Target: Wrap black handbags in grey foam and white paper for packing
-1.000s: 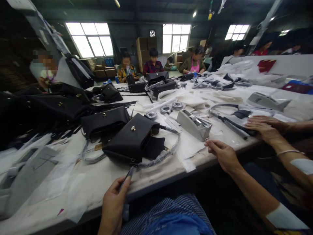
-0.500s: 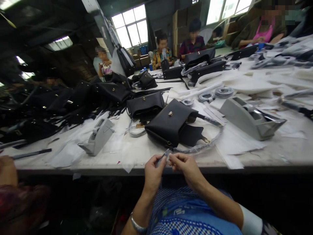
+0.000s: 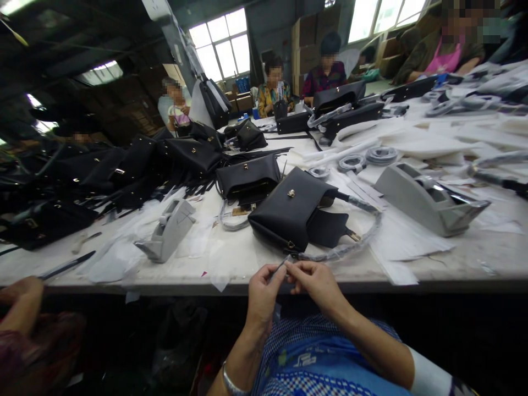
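Note:
Just past the table's front edge, my left hand (image 3: 263,291) pinches a narrow dark strap end (image 3: 279,271) that looks partly covered in clear film. My right hand (image 3: 317,283) has thumb and fingertips pressed together on the same end, touching my left fingertips. Whatever small piece lies between the right fingers is hidden. Directly beyond lies a black handbag (image 3: 280,214) on its side, its flap (image 3: 328,226) hanging loose toward the right. From the bag a plastic-wrapped strap (image 3: 373,228) loops round on the right and back toward my hands.
Grey tape dispensers stand left (image 3: 167,234) and right (image 3: 429,201). Another black bag (image 3: 247,176) lies behind, with a heap of black bags (image 3: 140,165) at left. Wrapped coils (image 3: 380,155) and white sheets (image 3: 396,247) cover the right. A co-worker's hand (image 3: 25,294) holds a strap at far left.
My hands have shifted slightly right and my right fingertips have closed in against the left ones. At far left the co-worker's hand has moved further into view. The view has shifted slightly.

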Available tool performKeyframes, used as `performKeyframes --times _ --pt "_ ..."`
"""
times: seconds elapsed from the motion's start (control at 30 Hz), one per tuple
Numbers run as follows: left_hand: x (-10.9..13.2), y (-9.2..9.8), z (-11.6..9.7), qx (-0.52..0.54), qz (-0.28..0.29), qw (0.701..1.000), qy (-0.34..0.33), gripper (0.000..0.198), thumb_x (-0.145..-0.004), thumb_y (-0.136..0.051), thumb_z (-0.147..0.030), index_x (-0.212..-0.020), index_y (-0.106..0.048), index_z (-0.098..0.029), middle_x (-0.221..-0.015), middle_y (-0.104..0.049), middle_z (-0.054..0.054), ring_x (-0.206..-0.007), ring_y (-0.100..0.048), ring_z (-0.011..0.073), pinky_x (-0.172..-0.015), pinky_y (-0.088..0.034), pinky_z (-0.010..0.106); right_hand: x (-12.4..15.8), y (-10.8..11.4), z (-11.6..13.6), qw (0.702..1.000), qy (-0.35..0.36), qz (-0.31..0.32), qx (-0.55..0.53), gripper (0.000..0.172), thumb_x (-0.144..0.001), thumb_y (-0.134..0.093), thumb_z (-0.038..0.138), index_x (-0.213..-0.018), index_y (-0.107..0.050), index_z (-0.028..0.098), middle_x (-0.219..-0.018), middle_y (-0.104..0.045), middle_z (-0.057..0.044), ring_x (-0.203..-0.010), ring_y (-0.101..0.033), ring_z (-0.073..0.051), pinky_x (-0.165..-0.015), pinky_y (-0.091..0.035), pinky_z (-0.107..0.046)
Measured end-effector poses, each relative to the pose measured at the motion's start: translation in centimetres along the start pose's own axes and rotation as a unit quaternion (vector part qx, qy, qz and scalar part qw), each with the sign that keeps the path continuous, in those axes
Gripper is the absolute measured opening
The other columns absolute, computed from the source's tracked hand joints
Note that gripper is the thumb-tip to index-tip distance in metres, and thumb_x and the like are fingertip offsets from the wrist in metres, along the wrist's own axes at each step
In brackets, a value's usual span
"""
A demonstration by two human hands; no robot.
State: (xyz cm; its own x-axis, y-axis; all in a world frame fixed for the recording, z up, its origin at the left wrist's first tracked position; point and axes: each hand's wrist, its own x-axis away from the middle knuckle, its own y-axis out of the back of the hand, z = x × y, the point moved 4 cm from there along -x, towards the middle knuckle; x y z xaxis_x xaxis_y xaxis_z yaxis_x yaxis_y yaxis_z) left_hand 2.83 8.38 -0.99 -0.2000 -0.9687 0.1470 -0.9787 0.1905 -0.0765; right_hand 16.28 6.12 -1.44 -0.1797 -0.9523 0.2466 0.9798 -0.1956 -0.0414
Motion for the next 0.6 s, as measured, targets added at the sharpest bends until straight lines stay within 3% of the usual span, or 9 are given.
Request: performKeyframes --times 0.13,0.27,0.43,0.6 --pt "-0.3 -0.4 0.0 0.005 -0.031 0.999 0.013 0.036 -0.080 -0.071 -0.052 -0.072 -0.069 -0.016 -0.066 -0.065 0.001 -0.066 -0.059 0.0132 -0.065 -0.048 0.023 0.3 0.0 -0.2 1.000 0.008 0.009 -0.018 0.044 -0.081 -0.067 0.058 -0.072 -0.071 0.015 -0.060 -0.066 -0.001 -0.052 -0.061 -0.013 -0.057 -0.048 -0.023" --pt "-0.5 -0.4 -0.2 0.003 -0.044 0.999 0.030 0.036 -0.076 -0.073 -0.051 -0.071 -0.069 -0.016 -0.066 -0.063 0.000 -0.059 -0.052 0.0096 -0.055 -0.042 0.019 1.1 0.0 -0.4 0.997 0.041 0.028 -0.059 0.035 -0.083 -0.069 0.050 -0.083 -0.074 0.016 -0.070 -0.070 -0.002 -0.065 -0.064 -0.014 -0.070 -0.050 -0.026" --pt "-0.3 -0.1 -0.1 0.001 -0.022 0.995 0.096 0.044 -0.070 -0.075 -0.057 -0.073 -0.064 -0.015 -0.058 -0.055 -0.003 -0.040 -0.027 0.0023 -0.037 -0.016 0.016 1.6 -0.3 -0.9 0.993 0.012 0.057 -0.104 0.034 -0.079 -0.073 0.047 -0.096 -0.074 0.017 -0.082 -0.073 -0.004 -0.068 -0.066 -0.016 -0.074 -0.052 -0.030" --pt "0.0 0.2 -0.2 -0.008 0.008 0.990 0.141 0.048 -0.068 -0.074 -0.061 -0.069 -0.056 -0.017 -0.051 -0.046 -0.007 -0.037 -0.022 0.0010 -0.036 -0.011 0.015 1.3 -1.1 -1.6 0.987 0.005 0.055 -0.149 0.033 -0.076 -0.076 0.046 -0.089 -0.073 0.016 -0.078 -0.072 -0.003 -0.068 -0.065 -0.015 -0.071 -0.052 -0.027"
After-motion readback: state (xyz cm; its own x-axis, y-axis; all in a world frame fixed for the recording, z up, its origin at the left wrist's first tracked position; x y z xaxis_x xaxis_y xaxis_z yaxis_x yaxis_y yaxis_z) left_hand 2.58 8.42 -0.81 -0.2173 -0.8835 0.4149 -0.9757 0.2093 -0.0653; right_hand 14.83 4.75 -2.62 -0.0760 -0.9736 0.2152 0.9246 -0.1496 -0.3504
